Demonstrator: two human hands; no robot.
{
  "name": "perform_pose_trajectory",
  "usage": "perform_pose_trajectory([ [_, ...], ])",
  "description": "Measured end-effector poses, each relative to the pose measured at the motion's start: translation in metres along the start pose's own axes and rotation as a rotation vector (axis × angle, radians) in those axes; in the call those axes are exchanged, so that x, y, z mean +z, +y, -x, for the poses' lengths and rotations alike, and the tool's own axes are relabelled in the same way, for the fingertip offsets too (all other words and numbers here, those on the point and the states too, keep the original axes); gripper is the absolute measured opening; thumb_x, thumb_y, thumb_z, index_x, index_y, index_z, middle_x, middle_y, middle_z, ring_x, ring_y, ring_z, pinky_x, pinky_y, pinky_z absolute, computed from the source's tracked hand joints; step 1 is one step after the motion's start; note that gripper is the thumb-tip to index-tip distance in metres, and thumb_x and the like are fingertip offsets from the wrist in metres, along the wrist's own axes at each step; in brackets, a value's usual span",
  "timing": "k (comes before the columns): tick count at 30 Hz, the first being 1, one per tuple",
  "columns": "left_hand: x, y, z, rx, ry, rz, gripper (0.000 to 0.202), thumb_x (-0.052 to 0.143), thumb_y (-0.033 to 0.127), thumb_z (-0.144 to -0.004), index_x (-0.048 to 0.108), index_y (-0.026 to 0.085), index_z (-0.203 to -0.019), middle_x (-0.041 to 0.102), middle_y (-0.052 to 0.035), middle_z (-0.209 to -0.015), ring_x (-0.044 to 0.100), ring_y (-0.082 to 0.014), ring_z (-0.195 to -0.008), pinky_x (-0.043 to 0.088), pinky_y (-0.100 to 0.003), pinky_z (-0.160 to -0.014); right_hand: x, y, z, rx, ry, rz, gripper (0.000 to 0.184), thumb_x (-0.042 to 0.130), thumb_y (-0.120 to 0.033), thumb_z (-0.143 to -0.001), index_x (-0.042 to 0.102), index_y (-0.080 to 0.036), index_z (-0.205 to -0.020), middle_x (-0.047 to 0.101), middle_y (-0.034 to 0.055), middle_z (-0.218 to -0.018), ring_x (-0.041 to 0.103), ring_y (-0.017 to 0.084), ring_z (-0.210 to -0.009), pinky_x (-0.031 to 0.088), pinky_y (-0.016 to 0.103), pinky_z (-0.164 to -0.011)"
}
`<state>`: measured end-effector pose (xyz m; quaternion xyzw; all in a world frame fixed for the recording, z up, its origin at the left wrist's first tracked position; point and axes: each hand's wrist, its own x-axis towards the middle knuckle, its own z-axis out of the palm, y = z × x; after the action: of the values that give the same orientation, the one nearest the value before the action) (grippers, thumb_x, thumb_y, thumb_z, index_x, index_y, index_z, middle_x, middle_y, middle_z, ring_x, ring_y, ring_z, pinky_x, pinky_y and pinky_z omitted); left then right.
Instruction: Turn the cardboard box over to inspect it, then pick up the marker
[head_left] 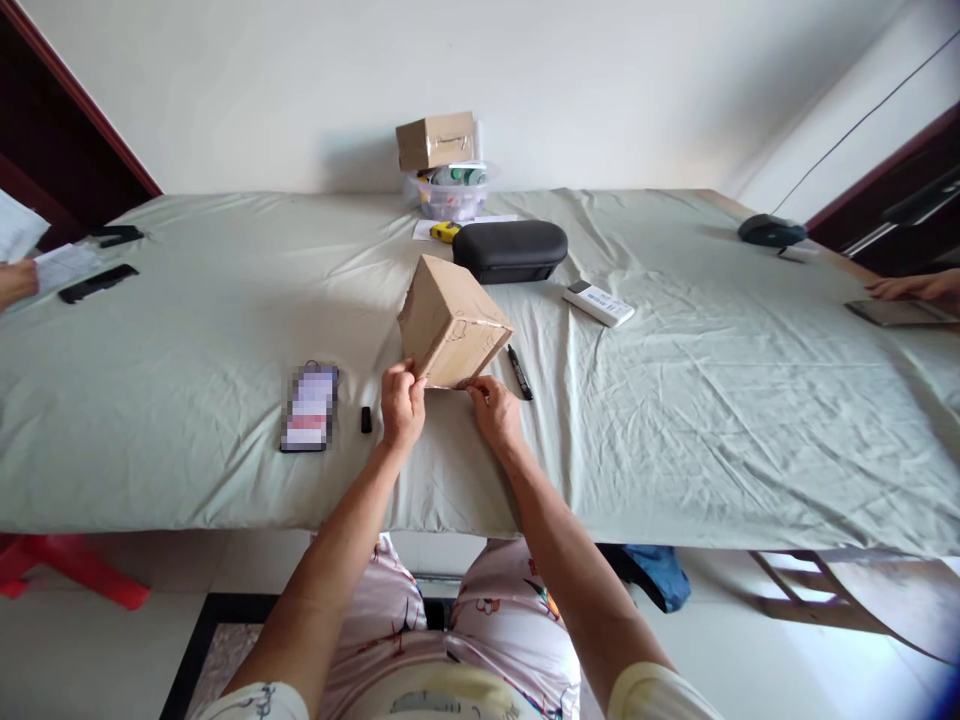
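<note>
A taped brown cardboard box (450,320) stands tilted on one lower edge on the green tablecloth (675,420). My left hand (403,403) is closed on the box's near left corner. My right hand (495,410) pinches the box's lower right edge. A black marker (519,372) lies just right of the box, and its small black cap (366,419) lies left of my left hand. A phone (309,407) rests face up further left.
Behind the box lie a black case (510,250), a white remote (598,303), a yellow tape measure (445,231) and a plastic tub (452,195) with a second box (436,140) on top. Other people's hands (911,288) (16,280) show at both table ends.
</note>
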<state>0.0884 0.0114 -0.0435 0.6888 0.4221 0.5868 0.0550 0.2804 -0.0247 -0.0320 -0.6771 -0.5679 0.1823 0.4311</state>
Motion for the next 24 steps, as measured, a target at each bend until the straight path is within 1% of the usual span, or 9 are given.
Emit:
perform_pose_trajectory([
  [4,-0.003,0.006,-0.004,0.023,0.104,0.068,0.019,0.058,0.040,-0.109,0.055,0.025,-0.098,0.076,-0.0131,-0.119,0.073,-0.0221,-0.115,0.058,-0.037,-0.098,0.003,-0.004,0.003,-0.018,-0.065,0.004,0.018,0.061,-0.037,-0.090,0.072,-0.024,-0.085,0.080,0.0045,-0.090,0.071,0.021,-0.081,0.055,0.034,-0.081],
  [8,-0.006,0.011,-0.009,0.081,0.175,0.032,0.016,0.056,0.037,-0.110,0.060,0.022,-0.111,0.077,-0.0155,-0.124,0.074,-0.0228,-0.122,0.058,-0.043,-0.108,0.009,-0.009,0.008,-0.124,-0.181,0.029,0.023,0.059,-0.038,-0.097,0.076,-0.024,-0.092,0.083,0.0049,-0.095,0.074,0.020,-0.082,0.055,0.032,-0.079],
  [11,-0.007,0.012,-0.010,0.140,0.153,0.019,0.013,0.056,0.033,-0.110,0.063,0.022,-0.111,0.078,-0.0141,-0.123,0.074,-0.0226,-0.124,0.058,-0.044,-0.109,0.014,-0.016,0.015,-0.248,-0.265,0.039,0.025,0.058,-0.039,-0.101,0.079,-0.026,-0.100,0.084,0.0047,-0.098,0.075,0.021,-0.083,0.056,0.031,-0.077],
  [13,-0.007,0.013,-0.010,0.191,0.100,0.040,0.012,0.057,0.029,-0.110,0.066,0.022,-0.110,0.079,-0.0125,-0.122,0.074,-0.0220,-0.126,0.059,-0.043,-0.110,0.015,-0.021,0.020,-0.324,-0.259,0.014,0.026,0.058,-0.042,-0.101,0.078,-0.026,-0.098,0.083,0.0045,-0.090,0.073,0.020,-0.077,0.055,0.031,-0.075],
  [15,-0.005,0.014,-0.008,0.242,0.053,0.069,0.011,0.057,0.027,-0.110,0.067,0.022,-0.110,0.079,-0.0114,-0.122,0.073,-0.0214,-0.128,0.059,-0.043,-0.110,0.011,-0.025,0.024,-0.393,-0.135,-0.031,0.030,0.056,-0.045,-0.102,0.076,-0.024,-0.093,0.078,0.0038,-0.077,0.068,0.018,-0.068,0.053,0.031,-0.071],
  [17,-0.003,0.016,-0.008,0.265,0.027,0.078,0.012,0.056,0.026,-0.110,0.067,0.022,-0.109,0.079,-0.0110,-0.121,0.073,-0.0212,-0.128,0.059,-0.043,-0.109,0.001,-0.025,0.024,-0.415,0.097,-0.078,0.032,0.055,-0.047,-0.103,0.072,-0.023,-0.092,0.070,0.0021,-0.068,0.059,0.016,-0.059,0.051,0.031,-0.067],
  [19,-0.002,0.017,-0.007,0.252,0.010,0.072,0.014,0.055,0.026,-0.110,0.067,0.022,-0.107,0.079,-0.0110,-0.120,0.074,-0.0216,-0.127,0.060,-0.045,-0.109,-0.011,-0.022,0.020,-0.366,0.351,-0.101,0.029,0.056,-0.049,-0.102,0.068,-0.024,-0.093,0.066,0.0011,-0.069,0.055,0.015,-0.059,0.051,0.033,-0.066],
  [22,-0.002,0.018,-0.007,0.234,0.006,0.056,0.017,0.053,0.028,-0.111,0.067,0.022,-0.104,0.079,-0.0102,-0.117,0.074,-0.0221,-0.125,0.061,-0.046,-0.109,-0.025,-0.014,0.009,-0.306,0.641,-0.111,0.028,0.060,-0.052,-0.100,0.064,-0.025,-0.102,0.066,0.0049,-0.086,0.062,0.020,-0.079,0.054,0.039,-0.076],
  [24,-0.002,0.019,-0.006,0.256,0.028,0.049,0.017,0.053,0.027,-0.110,0.068,0.023,-0.103,0.079,-0.0089,-0.114,0.075,-0.0215,-0.122,0.062,-0.045,-0.107,-0.026,-0.010,0.004,-0.285,0.694,-0.122,0.040,0.062,-0.057,-0.097,0.061,-0.024,-0.119,0.067,0.0104,-0.109,0.067,0.025,-0.100,0.056,0.043,-0.084],
])
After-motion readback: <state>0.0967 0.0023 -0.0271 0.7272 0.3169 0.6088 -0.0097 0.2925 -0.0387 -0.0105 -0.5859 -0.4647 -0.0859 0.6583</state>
